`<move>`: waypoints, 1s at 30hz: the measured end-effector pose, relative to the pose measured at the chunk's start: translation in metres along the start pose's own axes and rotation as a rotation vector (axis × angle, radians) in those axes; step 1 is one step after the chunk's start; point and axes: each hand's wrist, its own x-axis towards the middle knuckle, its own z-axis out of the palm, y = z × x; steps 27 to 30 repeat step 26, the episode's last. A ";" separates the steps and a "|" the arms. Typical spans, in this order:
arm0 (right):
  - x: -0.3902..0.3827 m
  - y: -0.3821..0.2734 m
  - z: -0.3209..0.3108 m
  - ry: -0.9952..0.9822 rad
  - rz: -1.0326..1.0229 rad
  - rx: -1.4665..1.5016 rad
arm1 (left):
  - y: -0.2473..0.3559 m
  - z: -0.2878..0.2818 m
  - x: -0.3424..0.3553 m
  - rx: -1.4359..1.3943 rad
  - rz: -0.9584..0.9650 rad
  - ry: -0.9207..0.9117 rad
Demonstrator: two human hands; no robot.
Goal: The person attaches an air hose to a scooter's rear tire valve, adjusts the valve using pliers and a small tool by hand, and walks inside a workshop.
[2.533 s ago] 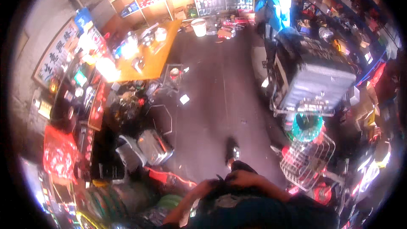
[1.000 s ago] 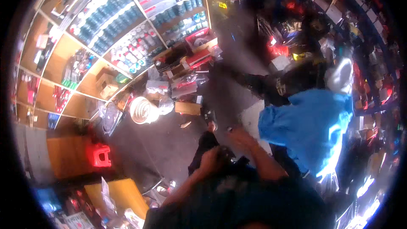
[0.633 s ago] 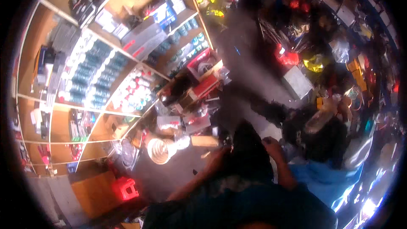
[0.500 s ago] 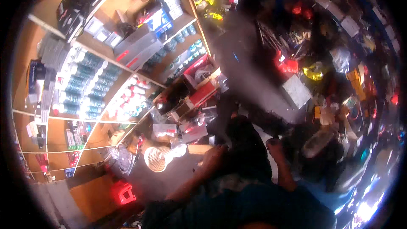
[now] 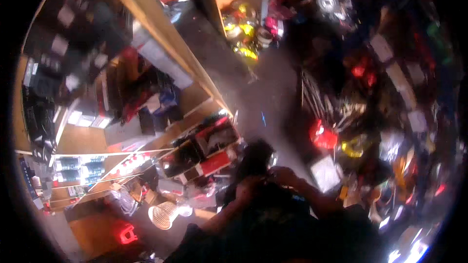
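My left hand [image 5: 249, 186] and my right hand [image 5: 285, 176] are close together in front of my body, at the lower middle. Both are dark and blurred, so their fingers do not show clearly. Just beyond them is a dark rounded shape [image 5: 256, 159] that I cannot make out. Whether either hand holds or touches anything is hidden. To the left of the left hand stands a pale woven basket [image 5: 164, 215] on the floor.
Wooden shelves [image 5: 168, 29] with boxes and rows of bottles fill the left. A red stool [image 5: 128, 234] stands at lower left. On the right are a pale box [image 5: 326, 174], a red bag [image 5: 323, 135], a yellow bag [image 5: 353, 147] and piled goods. A grey floor [image 5: 275, 87] runs between.
My hands have come from apart to close together in front of me. The view has shifted, with the shelves and floor goods now lower and more of the far floor showing.
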 end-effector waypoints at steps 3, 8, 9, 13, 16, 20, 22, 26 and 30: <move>0.045 -0.031 -0.050 0.034 -0.425 -0.200 | 0.035 -0.017 0.083 0.019 0.029 0.143; 0.139 -0.070 -0.138 -0.224 -0.436 -0.175 | 0.049 -0.048 0.221 0.423 0.093 0.117; 0.156 -0.065 -0.156 -0.210 -0.419 -0.165 | 0.052 -0.054 0.258 0.516 0.109 0.135; 0.214 -0.053 -0.221 -0.178 -0.347 -0.176 | 0.060 -0.084 0.334 0.410 0.244 0.169; 0.277 -0.054 -0.271 -0.161 -0.376 -0.181 | 0.081 -0.121 0.401 0.441 0.056 0.136; 0.336 -0.091 -0.366 -0.226 -0.328 -0.286 | 0.113 -0.128 0.463 0.375 -0.218 0.009; 0.382 -0.098 -0.397 -0.279 -0.393 -0.310 | 0.147 -0.154 0.497 0.332 -0.307 0.127; 0.365 -0.164 -0.462 -0.496 -0.306 -0.442 | 0.176 -0.206 0.548 0.216 -0.436 0.317; 0.365 -0.164 -0.462 -0.496 -0.306 -0.442 | 0.176 -0.206 0.548 0.216 -0.436 0.317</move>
